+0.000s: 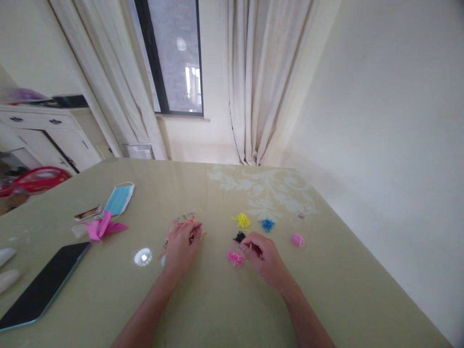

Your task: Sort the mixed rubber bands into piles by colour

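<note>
Small coloured rubber bands lie in sorted heaps on a yellow-green table [326, 290]. My left hand [181, 249] rests on a loose mixed scatter of bands [186, 217], fingers curled and pinched on something small and dark. My right hand [263, 256] is closed in a pinch beside a bright pink heap [235, 257] and a black heap [239, 237]. What it holds is too small to name. A yellow heap [242, 220], a blue heap [267, 224] and a pale pink heap [297, 239] lie just beyond.
A dark tablet [43, 285] lies at the left front. A blue face mask [119, 199], a pink folded paper [101, 227] and a small packet [86, 213] lie at the left. A clear bag [302, 212] sits past the heaps. Wall at right.
</note>
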Motion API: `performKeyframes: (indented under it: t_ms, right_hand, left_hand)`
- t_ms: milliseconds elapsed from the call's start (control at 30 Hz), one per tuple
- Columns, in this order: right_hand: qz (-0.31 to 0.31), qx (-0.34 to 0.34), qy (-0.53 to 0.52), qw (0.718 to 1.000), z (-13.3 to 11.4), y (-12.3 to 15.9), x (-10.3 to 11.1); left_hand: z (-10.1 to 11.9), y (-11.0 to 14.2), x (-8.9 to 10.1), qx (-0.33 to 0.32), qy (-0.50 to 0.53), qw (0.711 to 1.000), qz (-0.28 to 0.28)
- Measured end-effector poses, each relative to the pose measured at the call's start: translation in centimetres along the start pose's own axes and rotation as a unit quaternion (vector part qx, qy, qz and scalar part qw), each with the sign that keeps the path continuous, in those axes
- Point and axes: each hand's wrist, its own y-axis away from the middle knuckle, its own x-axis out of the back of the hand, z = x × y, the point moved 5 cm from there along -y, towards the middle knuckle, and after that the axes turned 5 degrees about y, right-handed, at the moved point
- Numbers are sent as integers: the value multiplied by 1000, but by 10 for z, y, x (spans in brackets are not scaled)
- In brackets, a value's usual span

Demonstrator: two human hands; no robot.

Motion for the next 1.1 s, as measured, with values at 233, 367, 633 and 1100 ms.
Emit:
performKeyframes:
  t_ms: [233, 367, 633, 1100]
  right_hand:
    - [-108, -31, 160, 981, 1, 4, -17]
    - [-124, -49, 185, 974, 1, 4, -18]
    - [-77, -34, 182, 980, 4, 4, -17]
    - [80, 81, 44, 993, -26, 17, -30]
  left_hand:
    - [4, 6, -15, -63, -216, 970, -92]
    - [7, 4, -15, -67, -199, 974, -89]
    - [14, 3, -5, 6, 268, 964, -4]
    - [51, 35, -31, 173, 666, 715, -123]
